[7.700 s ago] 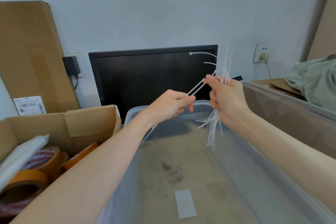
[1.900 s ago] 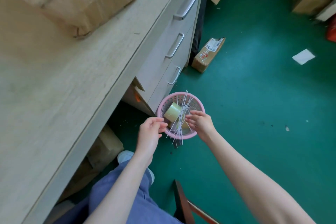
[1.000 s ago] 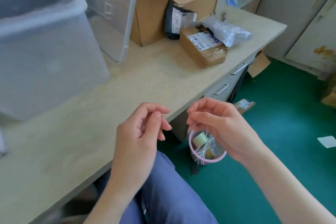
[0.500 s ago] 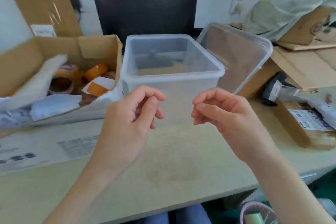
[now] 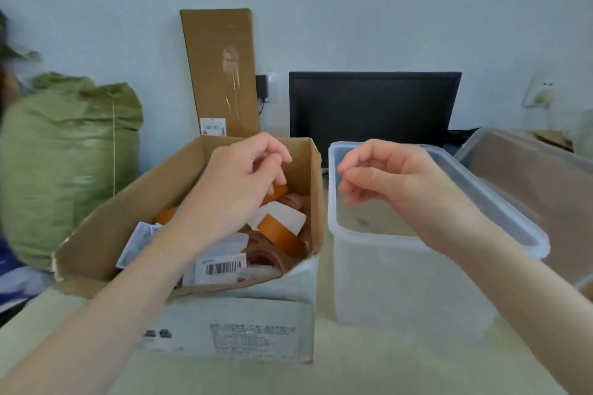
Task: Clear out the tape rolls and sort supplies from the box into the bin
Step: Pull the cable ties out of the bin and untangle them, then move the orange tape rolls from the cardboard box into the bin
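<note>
Our empty hands hover over box and bin.

Left hand [image 5: 237,183], loosely curled, above the cardboard box [image 5: 205,269] of tape rolls [image 5: 282,234]; right hand [image 5: 388,176], loosely curled, above the clear bin [image 5: 414,279]. Monitor [image 5: 372,106] behind, green sack [image 5: 64,163] left.

A pale, white-painted wall [image 5: 385,19] is seen behind a light wooden worktop [image 5: 369,372]. A dark flat monitor [image 5: 372,106] and a tall brown cardboard panel [image 5: 221,67] are stood along the worktop's back edge; a white wall socket [image 5: 540,94] is fixed at the right.
</note>
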The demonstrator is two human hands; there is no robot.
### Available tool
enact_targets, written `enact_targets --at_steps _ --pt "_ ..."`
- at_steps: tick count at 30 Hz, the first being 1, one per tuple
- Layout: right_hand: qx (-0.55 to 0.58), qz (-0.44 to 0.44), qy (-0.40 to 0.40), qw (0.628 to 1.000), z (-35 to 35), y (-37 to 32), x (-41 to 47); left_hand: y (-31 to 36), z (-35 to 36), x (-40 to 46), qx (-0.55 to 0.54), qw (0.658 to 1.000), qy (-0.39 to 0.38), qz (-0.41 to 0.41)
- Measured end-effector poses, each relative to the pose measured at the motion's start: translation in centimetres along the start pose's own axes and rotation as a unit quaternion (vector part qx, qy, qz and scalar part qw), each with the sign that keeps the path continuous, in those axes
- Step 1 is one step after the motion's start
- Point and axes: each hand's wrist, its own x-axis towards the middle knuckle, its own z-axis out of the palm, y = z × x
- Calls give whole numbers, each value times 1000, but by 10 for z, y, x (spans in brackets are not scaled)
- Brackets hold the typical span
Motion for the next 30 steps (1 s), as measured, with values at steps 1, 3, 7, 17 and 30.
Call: enact_targets --at_steps 1,3,7,17,30 --pt "-14 3 -8 1000 0 1 10 -5 -3 8 20 1000 -6 -2" --pt "-43 8 -24 999 -2 3 27 -15 -4 20 53 998 -27 -11" --pt "-121 15 -54 991 -2 14 58 -45 7 41 144 984 -107 -4" --pt "-150 52 -78 984 11 53 90 -106 58 83 375 815 -440 31" --pt "-121 54 -14 991 12 77 93 -132 49 82 302 863 -403 -26"
